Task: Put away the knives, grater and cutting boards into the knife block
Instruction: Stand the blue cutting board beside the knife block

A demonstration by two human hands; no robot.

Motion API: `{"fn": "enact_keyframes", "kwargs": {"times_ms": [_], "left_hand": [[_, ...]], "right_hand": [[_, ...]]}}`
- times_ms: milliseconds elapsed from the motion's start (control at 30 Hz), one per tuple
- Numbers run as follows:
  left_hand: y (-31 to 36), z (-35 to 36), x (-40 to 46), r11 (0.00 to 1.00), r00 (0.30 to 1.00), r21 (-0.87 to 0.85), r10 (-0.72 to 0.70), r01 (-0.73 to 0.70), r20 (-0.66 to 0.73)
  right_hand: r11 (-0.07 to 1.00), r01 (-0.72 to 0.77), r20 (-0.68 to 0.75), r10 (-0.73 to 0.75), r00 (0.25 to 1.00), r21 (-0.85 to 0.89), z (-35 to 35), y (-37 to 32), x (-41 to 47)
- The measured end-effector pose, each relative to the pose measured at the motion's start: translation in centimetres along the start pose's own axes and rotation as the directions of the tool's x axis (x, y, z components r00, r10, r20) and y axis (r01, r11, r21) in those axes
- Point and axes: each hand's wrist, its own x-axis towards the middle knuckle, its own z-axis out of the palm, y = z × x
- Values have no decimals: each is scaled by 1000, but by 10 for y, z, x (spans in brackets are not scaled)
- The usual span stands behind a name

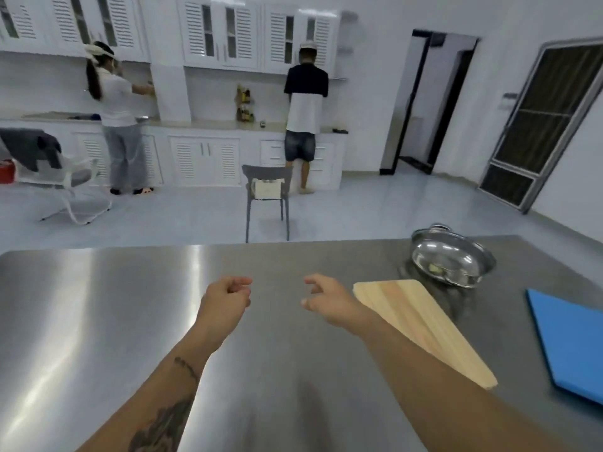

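A wooden cutting board (421,324) lies flat on the steel table (98,305), right of centre. A blue cutting board (574,344) lies further right, cut off by the frame's edge. My left hand (226,296) hovers over the table's middle with fingers curled in and holding nothing. My right hand (323,298) hovers just left of the wooden board, fingers loosely curled, also holding nothing; its forearm crosses over the board's near corner. No knives, grater or knife block are in view.
A shiny steel pot (452,256) with its lid stands behind the wooden board near the table's far edge. Beyond the table are a grey chair (267,197), a white chair (62,181) and two people standing at the far kitchen counter.
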Motion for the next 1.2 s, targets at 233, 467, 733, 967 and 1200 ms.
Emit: {"fn": "enact_keyframes", "kwargs": {"times_ms": [233, 467, 733, 967, 1200], "left_hand": [[28, 90, -15, 998, 984, 44, 36, -45, 177], [38, 123, -15, 989, 943, 100, 70, -107, 325], [29, 156, -23, 991, 889, 85, 51, -101, 456], [27, 201, -45, 986, 823, 120, 27, -115, 567], [47, 290, -56, 975, 782, 151, 36, -165, 623]], "right_hand": [[993, -78, -168, 92, 981, 85, -71, 52, -42], [971, -181, -274, 218, 937, 155, -99, 85, -68], [923, -307, -325, 371, 870, 233, -107, 124, -96], [894, -356, -374, 440, 816, 274, -133, 157, -114], [878, -376, -440, 474, 763, 295, -200, 224, -137]]}}
